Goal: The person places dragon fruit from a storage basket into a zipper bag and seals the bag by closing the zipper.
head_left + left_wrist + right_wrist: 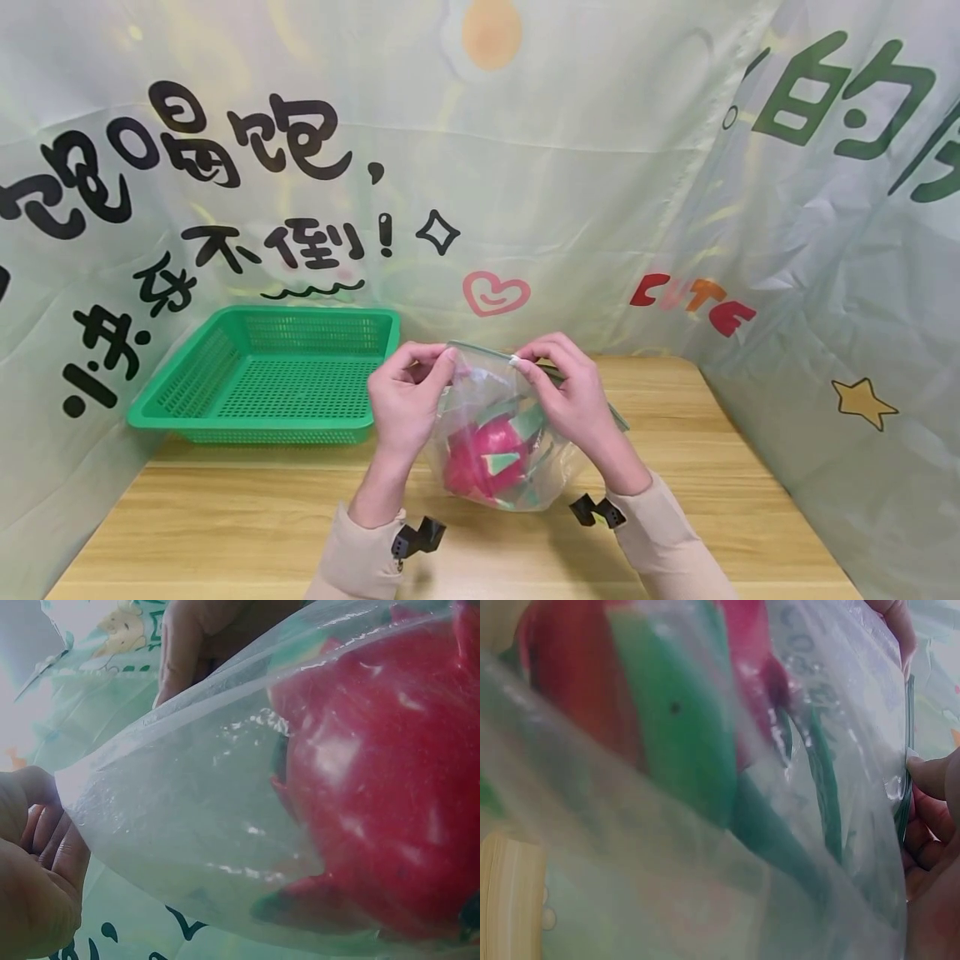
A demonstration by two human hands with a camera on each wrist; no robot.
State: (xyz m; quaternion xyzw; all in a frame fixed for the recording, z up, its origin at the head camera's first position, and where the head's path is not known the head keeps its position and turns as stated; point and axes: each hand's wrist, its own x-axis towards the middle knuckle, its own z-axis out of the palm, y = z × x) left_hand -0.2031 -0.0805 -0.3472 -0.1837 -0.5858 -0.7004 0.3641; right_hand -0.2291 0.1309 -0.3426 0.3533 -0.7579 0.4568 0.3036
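Observation:
A clear plastic zip bag [555, 483] hangs between both hands over the table, with a red dragon fruit [495, 446] with green scales inside it. In the head view my left hand [408, 396] pinches the bag's top left corner between thumb and fingers. Further right along the green-edged top, my right hand [570, 392] pinches the rim, its thumb toward me. The left wrist view shows the dragon fruit [375, 765] through the film, the left hand [41, 862] gripping the corner. In the right wrist view, right-hand fingers [926, 817] hold the green seal strip [908, 787].
A green plastic basket [292, 392] with perforated walls stands at the back left of the wooden table [240, 517]. Printed cloth [585, 167] hangs behind and on both sides of the table.

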